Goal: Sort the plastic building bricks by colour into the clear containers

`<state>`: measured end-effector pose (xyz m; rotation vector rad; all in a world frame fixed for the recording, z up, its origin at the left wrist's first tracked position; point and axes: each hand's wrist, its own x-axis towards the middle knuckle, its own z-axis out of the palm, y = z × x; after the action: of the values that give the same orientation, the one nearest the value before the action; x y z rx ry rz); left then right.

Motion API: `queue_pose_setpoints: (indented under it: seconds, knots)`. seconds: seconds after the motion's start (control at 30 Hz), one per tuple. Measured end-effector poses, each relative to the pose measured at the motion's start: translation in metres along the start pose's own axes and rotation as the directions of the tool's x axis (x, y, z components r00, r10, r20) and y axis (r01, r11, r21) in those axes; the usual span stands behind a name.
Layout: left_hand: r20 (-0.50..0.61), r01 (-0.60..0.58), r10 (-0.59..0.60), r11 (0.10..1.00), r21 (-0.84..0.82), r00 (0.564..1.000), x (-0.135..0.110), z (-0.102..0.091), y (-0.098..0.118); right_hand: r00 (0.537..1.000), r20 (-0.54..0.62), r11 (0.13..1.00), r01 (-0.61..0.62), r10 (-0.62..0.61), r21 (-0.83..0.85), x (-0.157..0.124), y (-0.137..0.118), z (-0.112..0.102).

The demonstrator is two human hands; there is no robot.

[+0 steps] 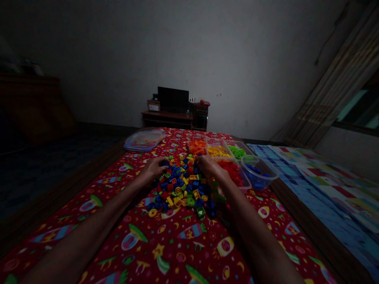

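A heap of small toy bricks [185, 189] in blue, yellow, red and green lies on a red patterned sheet [166, 248]. My left hand [154, 168] rests at the heap's far left edge, fingers curled onto the bricks. My right hand [207, 165] is at the heap's far right edge, fingers bent down among the bricks. What either hand grips is hidden in the dim light. Beyond them stand trays of orange bricks [197, 146], yellow bricks [218, 151], green bricks [237, 152] and red bricks [232, 172], and a clear tub of blue bricks [258, 175].
A clear plastic lid [144, 140] lies at the far left of the sheet. A checked mat [322, 185] covers the floor to the right. A low table with a dark screen [173, 100] stands against the far wall. A curtain [334, 90] hangs at right.
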<state>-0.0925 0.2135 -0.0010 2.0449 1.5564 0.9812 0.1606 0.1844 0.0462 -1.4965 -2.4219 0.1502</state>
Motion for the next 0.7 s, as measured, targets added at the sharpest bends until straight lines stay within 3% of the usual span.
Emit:
queue_pose_setpoints:
  seconds: [0.2,0.37,0.53,0.7]
  knots:
    - [0.072,0.105,-0.088,0.948,-0.301,0.994,-0.005,-0.008,0.016,0.995,-0.101,0.994,0.0,0.012,0.109,-0.007,0.0,0.001]
    - [0.132,0.134,-0.081,0.875,-0.465,0.988,-0.015,-0.011,0.038,0.976,-0.199,0.959,-0.03,0.089,0.28,-0.005,-0.007,-0.008]
    - [0.253,0.149,0.006,0.793,-0.59,0.967,-0.026,-0.008,0.061,0.974,-0.179,0.877,-0.039,0.141,0.478,0.001,-0.01,-0.005]
    - [0.309,0.172,0.081,0.685,-0.708,0.948,-0.024,0.008,0.061,0.984,-0.134,0.761,0.0,0.114,0.649,0.004,-0.014,0.004]
